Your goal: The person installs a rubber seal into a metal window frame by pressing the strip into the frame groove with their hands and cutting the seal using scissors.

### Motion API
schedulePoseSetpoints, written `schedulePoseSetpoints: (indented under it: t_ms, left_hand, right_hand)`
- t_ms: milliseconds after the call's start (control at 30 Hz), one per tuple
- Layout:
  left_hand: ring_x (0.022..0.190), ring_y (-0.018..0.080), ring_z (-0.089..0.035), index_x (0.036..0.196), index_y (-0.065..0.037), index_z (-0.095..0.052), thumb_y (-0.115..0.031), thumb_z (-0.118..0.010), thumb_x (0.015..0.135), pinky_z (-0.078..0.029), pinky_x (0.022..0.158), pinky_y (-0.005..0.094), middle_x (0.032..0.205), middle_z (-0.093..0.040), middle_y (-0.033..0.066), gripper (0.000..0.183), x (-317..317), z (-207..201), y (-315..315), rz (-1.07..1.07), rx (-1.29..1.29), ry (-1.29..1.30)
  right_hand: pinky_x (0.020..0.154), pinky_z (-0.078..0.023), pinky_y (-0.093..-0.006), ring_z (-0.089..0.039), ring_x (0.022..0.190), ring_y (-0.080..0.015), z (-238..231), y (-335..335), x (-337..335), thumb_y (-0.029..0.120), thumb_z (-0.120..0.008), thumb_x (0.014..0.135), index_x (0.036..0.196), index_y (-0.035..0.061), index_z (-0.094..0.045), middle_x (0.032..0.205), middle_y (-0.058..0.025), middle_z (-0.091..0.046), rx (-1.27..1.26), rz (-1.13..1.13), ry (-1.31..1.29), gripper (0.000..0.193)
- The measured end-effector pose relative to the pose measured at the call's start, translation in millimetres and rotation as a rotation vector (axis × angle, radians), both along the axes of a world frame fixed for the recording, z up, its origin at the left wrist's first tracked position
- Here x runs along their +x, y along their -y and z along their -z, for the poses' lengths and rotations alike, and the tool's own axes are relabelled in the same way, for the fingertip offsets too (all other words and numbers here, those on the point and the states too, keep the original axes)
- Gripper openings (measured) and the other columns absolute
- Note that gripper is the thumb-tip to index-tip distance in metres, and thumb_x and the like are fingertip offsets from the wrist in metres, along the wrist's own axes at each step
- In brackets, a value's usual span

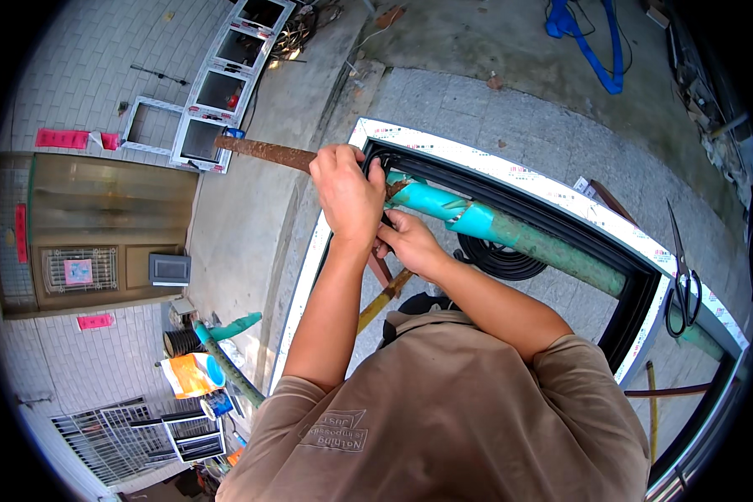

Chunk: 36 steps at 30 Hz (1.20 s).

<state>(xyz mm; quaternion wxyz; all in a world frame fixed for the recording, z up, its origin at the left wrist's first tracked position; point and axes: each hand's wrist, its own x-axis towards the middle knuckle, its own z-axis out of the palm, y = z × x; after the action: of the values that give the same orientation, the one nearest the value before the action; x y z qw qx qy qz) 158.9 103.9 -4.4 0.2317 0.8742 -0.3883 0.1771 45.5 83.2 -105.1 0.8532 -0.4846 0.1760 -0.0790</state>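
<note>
My left hand (345,194) is closed over the near-left corner area of a large white-wrapped window frame (510,167), its thumb and fingers curled together. A black rubber strip (385,157) loops out beside its thumb. Just below, my right hand (412,244) is closed in a pinch on the dark strip between the hands; its fingertips are partly hidden. A green-wrapped pole (552,251) lies under the frame, and a rusty bar (266,151) sticks out to the left past my left hand. Within the frame opening, a coil of black strip (504,259) rests on the ground.
Black-handled scissors (684,289) lie on the frame's right corner. Smaller white frames (217,88) lean along the wall at upper left. Blue straps (611,50) lie on the ground at the far right. A green pole (234,368) and an orange-white bag (192,375) are at lower left.
</note>
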Motion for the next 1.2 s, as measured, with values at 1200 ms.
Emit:
schedulePoseSetpoints:
  t_ms: [1200]
  left_hand:
    - [0.123,0.0416,-0.06,0.102,-0.004,-0.074,-0.012,-0.09,0.086,-0.055,0.103,0.0513,0.123,-0.065,0.0171,0.024,-4.2,-1.1,1.7,-0.026,-0.002,-0.007]
  right_hand:
    - [0.064,-0.055,-0.0325,-0.069,0.076,-0.0148,-22.5,22.0,27.6,0.002,-0.068,0.107,0.141,-0.0056,-0.06,0.107,-0.0104,-0.075,0.027,0.04,0.054,0.035]
